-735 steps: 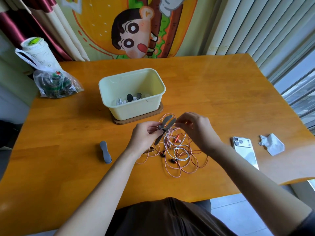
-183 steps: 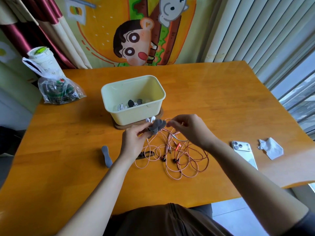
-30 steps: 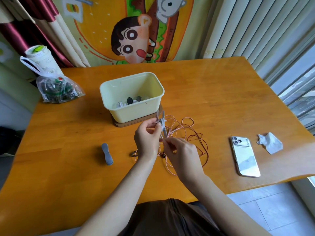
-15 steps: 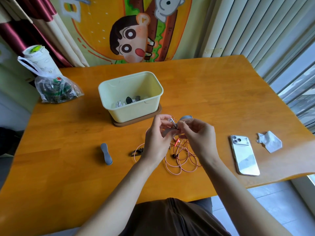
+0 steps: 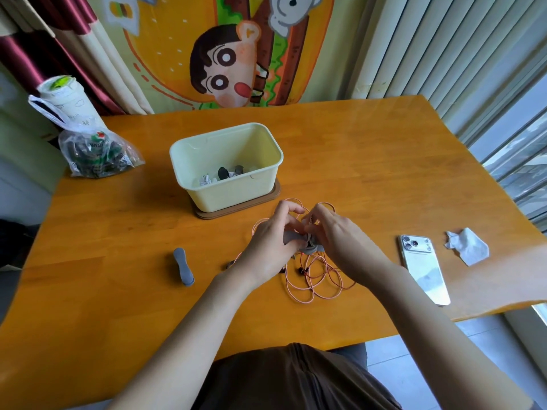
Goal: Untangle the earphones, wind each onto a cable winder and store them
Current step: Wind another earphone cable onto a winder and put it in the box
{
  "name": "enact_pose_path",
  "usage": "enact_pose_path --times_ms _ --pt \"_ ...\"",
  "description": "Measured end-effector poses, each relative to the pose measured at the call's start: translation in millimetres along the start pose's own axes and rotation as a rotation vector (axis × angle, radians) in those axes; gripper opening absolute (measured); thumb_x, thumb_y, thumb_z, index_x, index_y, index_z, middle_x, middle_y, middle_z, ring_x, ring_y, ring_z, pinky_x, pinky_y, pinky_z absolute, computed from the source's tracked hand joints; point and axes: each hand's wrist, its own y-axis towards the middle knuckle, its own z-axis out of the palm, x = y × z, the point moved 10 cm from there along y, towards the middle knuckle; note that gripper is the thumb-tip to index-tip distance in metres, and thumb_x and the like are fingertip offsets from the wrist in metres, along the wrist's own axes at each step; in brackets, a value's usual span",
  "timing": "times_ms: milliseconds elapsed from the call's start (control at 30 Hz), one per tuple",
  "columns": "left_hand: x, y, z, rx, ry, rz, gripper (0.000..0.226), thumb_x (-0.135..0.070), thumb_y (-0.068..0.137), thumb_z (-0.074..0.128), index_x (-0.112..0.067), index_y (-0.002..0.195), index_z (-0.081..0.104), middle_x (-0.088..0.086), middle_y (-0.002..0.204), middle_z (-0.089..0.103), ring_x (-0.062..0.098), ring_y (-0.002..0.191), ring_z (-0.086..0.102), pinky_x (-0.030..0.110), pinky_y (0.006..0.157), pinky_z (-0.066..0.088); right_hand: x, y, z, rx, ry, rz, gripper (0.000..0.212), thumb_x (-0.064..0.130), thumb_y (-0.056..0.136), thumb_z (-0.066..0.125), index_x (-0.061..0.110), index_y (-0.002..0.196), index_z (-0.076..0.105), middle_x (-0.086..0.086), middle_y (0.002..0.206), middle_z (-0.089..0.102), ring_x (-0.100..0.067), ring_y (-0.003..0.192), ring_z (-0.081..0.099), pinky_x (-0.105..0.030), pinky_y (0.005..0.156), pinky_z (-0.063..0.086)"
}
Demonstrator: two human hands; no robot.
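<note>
My left hand (image 5: 273, 241) and my right hand (image 5: 337, 236) meet over the table, both with fingers curled round a grey cable winder (image 5: 309, 247) that shows between them. Pink earphone cable (image 5: 319, 279) hangs from the winder and lies in loose tangled loops on the table under my hands, with dark earbuds among them. A second grey winder (image 5: 183, 266) lies alone to the left. The pale yellow storage box (image 5: 233, 190) stands behind my hands on a brown base and holds wound earphones.
A white phone (image 5: 423, 269) lies to the right, with a crumpled tissue (image 5: 467, 247) beyond it near the table's right edge. A plastic bag (image 5: 94, 152) and a white cup (image 5: 66, 99) sit at the back left corner.
Both hands have dropped slightly and closed tighter around the grey winder. The loose pink loops on the table have shifted a little.
</note>
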Motion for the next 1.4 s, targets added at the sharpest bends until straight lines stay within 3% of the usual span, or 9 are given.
enact_pose_path --times_ms 200,467,567,800,933,1033,1233,1300,1400 --pt "9.5 1.0 -15.4 -0.115 -0.042 -0.042 0.044 -0.005 0.079 0.074 -0.022 0.111 0.050 -0.003 0.097 0.065 0.009 0.093 0.062 0.023 0.080 0.051 0.8 2.3 -3.1 -0.083 0.085 0.050 0.010 0.018 0.099 0.044 0.010 0.101 0.049 -0.003 0.100 0.042 -0.029 0.074 0.053 -0.038 0.067 0.046" --pt "62.2 -14.8 -6.2 -0.371 -0.624 -0.571 0.051 -0.020 0.076 0.079 -0.017 0.118 0.050 -0.001 0.108 0.059 0.012 0.093 0.058 0.034 0.082 0.049 -0.4 -1.4 -9.8 -0.272 0.206 0.135 0.009 0.013 0.095 0.053 0.007 0.100 0.051 -0.001 0.100 0.041 -0.024 0.076 0.049 -0.032 0.065 0.041" --pt "49.2 -9.0 7.4 -0.306 -0.813 -0.493 0.016 -0.012 0.087 0.067 -0.006 0.102 0.064 0.008 0.092 0.070 0.018 0.086 0.065 0.031 0.079 0.051 5.1 -0.9 -12.1 -0.322 0.197 0.122 0.007 0.012 0.097 0.049 0.006 0.100 0.051 -0.002 0.100 0.042 -0.025 0.078 0.052 -0.035 0.065 0.042" --pt "40.2 -7.0 -12.4 -0.348 -0.628 -0.321 0.018 -0.008 0.092 0.058 -0.001 0.108 0.065 0.013 0.099 0.070 0.022 0.091 0.067 0.035 0.089 0.054 6.3 -0.6 -26.8 -0.385 0.306 0.164 0.015 0.021 0.090 0.062 0.014 0.078 0.059 0.001 0.077 0.062 -0.010 0.066 0.056 -0.016 0.057 0.041" --pt "24.0 -5.0 -20.3 -0.291 -0.522 -0.179 0.014 -0.011 0.092 0.059 -0.016 0.104 0.065 0.006 0.100 0.071 0.017 0.096 0.067 0.031 0.090 0.053 -21.0 4.6 -16.1 -0.234 0.544 0.392 0.029 0.028 0.087 0.065 0.008 0.067 0.064 -0.011 0.070 0.067 -0.017 0.060 0.053 -0.032 0.058 0.044" --pt "12.6 -3.5 -22.3 -0.237 -0.527 -0.095 0.020 -0.021 0.085 0.061 -0.020 0.105 0.063 0.001 0.099 0.070 0.010 0.096 0.066 0.025 0.088 0.053 -26.5 6.8 -6.8 -0.109 0.848 0.467 0.028 0.025 0.087 0.067 0.006 0.067 0.063 -0.011 0.077 0.070 -0.018 0.074 0.064 -0.037 0.075 0.054" --pt "6.0 2.6 -28.8 -0.200 -0.620 -0.048 0.028 -0.024 0.080 0.061 -0.018 0.107 0.063 -0.001 0.099 0.069 0.009 0.098 0.065 0.022 0.084 0.050 -12.9 9.8 -23.4 -0.248 0.716 0.361 0.027 0.030 0.088 0.065 0.009 0.070 0.064 -0.009 0.075 0.071 -0.031 0.079 0.067 -0.047 0.074 0.055" --pt "8.7 2.7 -30.0 -0.209 -0.655 -0.076 0.028 -0.023 0.078 0.063 -0.019 0.105 0.064 0.000 0.100 0.070 0.009 0.097 0.065 0.021 0.081 0.050 -8.3 12.8 -23.3 -0.289 0.645 0.326 0.026 0.032 0.089 0.063 0.008 0.078 0.063 -0.008 0.074 0.068 -0.029 0.075 0.065 -0.041 0.067 0.054" --pt "17.5 1.2 -30.7 -0.244 -0.691 -0.132 0.027 -0.021 0.079 0.064 -0.018 0.106 0.064 0.001 0.103 0.071 0.012 0.098 0.066 0.020 0.078 0.051 -10.2 18.8 -11.6 -0.271 0.641 0.391 0.028 0.032 0.092 0.057 0.012 0.111 0.051 0.002 0.082 0.060 -0.006 0.071 0.061 -0.013 0.054 0.047"
